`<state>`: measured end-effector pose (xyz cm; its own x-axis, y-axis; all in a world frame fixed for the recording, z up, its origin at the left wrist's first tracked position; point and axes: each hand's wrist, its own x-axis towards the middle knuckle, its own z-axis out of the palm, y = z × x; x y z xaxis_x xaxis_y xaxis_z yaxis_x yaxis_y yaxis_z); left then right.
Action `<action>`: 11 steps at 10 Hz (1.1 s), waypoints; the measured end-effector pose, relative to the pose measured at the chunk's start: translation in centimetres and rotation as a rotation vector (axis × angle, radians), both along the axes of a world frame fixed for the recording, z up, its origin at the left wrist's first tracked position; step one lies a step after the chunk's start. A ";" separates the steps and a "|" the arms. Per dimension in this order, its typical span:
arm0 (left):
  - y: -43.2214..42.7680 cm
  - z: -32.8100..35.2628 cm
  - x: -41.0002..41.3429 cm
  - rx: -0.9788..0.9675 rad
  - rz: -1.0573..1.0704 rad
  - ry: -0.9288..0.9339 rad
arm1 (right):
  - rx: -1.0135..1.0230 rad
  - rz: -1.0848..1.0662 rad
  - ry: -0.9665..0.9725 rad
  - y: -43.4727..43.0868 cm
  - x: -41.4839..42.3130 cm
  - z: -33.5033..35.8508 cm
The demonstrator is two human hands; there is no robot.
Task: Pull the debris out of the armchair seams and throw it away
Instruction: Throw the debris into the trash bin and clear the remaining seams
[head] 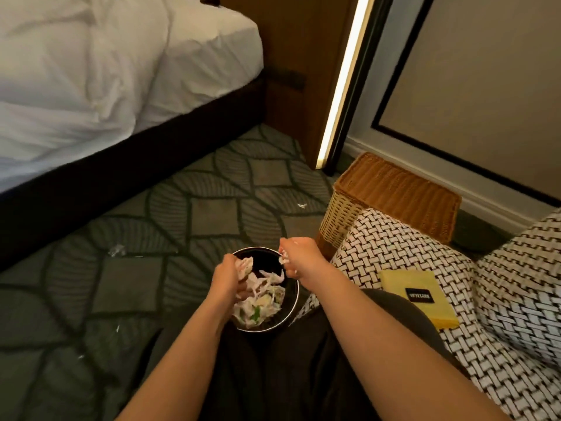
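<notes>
Two bare hands hang over one small round black bin (296,294) on the floor, just beside one black-and-white woven armchair (379,241). The left hand (229,276) has its grip closed around a pale crumpled paper scrap (245,265), right above the bin. The right hand (299,253) has its grip pinched on a tiny white scrap (283,259) over the bin's far rim. Inside the bin sits a pile of pale paper bits (261,302), with some green in it. This stuff looks very light, soft and floppy, so I think it could flutter and miss the bin if dropped from high up. It is best pinched with fingertips and let go low down. Thin bits may tear or stick to skin. Four little white bits (117,250) lie on the dark patterned carpet (212,192), well apart from each other, so more picking up is likely left. One flat yellow square thing with a black label (419,296) lies on the armchair seat. One brown wicker basket (394,189) stands behind the armchair.
</notes>
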<state>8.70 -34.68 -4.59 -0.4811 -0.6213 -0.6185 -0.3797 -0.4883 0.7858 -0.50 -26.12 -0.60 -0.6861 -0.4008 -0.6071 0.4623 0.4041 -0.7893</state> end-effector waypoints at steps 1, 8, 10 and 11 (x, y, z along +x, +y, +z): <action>-1.6 -1.6 -1.5 -0.034 0.017 -0.097 | 0.055 -0.039 -0.083 -1.5 -0.7 -1.9; -3.0 -5.4 -4.9 -0.138 -0.133 -0.227 | 0.291 -0.057 -0.160 -4.5 -2.5 -7.5; -1.5 -3.7 -3.5 -0.130 -0.138 -0.110 | 0.204 -0.030 -0.046 -2.9 -2.7 -4.8; -0.1 -2.0 -2.4 -0.112 -0.169 -0.026 | 0.169 -0.007 -0.027 -2.0 -3.0 -2.3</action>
<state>6.26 -34.82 -6.62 -0.5693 -0.5986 -0.5635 -0.4693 -0.3261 0.8206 -3.52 -28.14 -2.95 -0.6708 -0.2870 -0.6838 0.4856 0.5270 -0.6975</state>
